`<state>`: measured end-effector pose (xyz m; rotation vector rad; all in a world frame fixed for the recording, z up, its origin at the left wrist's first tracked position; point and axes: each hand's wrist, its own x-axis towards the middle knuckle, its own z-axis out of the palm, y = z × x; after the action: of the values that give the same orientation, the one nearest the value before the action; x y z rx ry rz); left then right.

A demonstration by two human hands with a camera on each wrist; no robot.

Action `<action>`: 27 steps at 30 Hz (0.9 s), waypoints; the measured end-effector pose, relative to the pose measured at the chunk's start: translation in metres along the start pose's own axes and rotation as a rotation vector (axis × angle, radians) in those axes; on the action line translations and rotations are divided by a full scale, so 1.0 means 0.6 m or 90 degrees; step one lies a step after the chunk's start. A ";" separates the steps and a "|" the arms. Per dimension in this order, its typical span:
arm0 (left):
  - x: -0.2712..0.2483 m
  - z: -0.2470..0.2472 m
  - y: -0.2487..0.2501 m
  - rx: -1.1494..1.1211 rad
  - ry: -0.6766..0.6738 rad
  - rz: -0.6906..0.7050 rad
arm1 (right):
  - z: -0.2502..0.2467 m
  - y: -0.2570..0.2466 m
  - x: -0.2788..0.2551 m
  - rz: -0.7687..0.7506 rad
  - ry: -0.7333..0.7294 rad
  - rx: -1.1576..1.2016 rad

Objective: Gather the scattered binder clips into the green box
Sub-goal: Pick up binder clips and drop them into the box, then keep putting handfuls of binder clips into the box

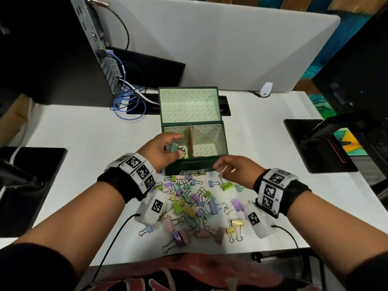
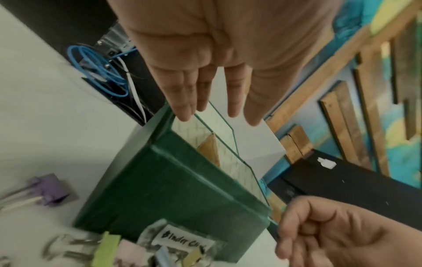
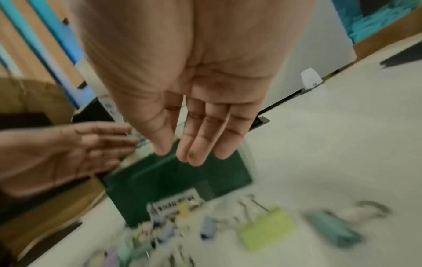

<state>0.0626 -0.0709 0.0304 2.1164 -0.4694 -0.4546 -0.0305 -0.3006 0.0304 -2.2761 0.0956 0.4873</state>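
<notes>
Left hand (image 1: 165,149) was over the left compartment of the green box (image 1: 195,164), fingers spread straight; a teal clip (image 1: 174,147) sat just under them, seemingly loose rather than gripped, blur made that hard to call. Right hand (image 1: 235,171) hovered by the box's front right corner, fingers relaxed, holding nothing. Binder clips (image 1: 193,206) lay scattered between box and near tabletop edge

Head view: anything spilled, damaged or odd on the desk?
Only the binder clips, scattered loose on the white desk in front of the green box. The box looks intact, lid open, its right compartment bare. Nothing else stands out.
</notes>
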 end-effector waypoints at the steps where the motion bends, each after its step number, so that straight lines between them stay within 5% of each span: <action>1: -0.008 0.005 0.000 0.010 0.003 0.032 | 0.005 0.012 -0.009 0.011 -0.035 -0.039; 5: -0.052 0.022 -0.018 0.083 -0.122 0.061 | 0.035 0.034 -0.031 0.022 -0.171 -0.185; 10: -0.090 0.068 -0.058 0.383 -0.366 0.014 | 0.075 0.050 -0.038 -0.051 -0.206 -0.299; 20: -0.089 0.098 -0.056 0.461 -0.326 0.004 | 0.098 0.039 -0.019 -0.094 -0.138 -0.396; 27: -0.085 0.093 -0.062 0.391 -0.290 -0.011 | 0.097 0.039 -0.007 -0.113 -0.164 -0.357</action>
<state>-0.0025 -0.0648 -0.0232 2.6022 -0.9470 -0.8995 -0.0577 -0.2745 -0.0201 -2.7007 -0.4184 0.7828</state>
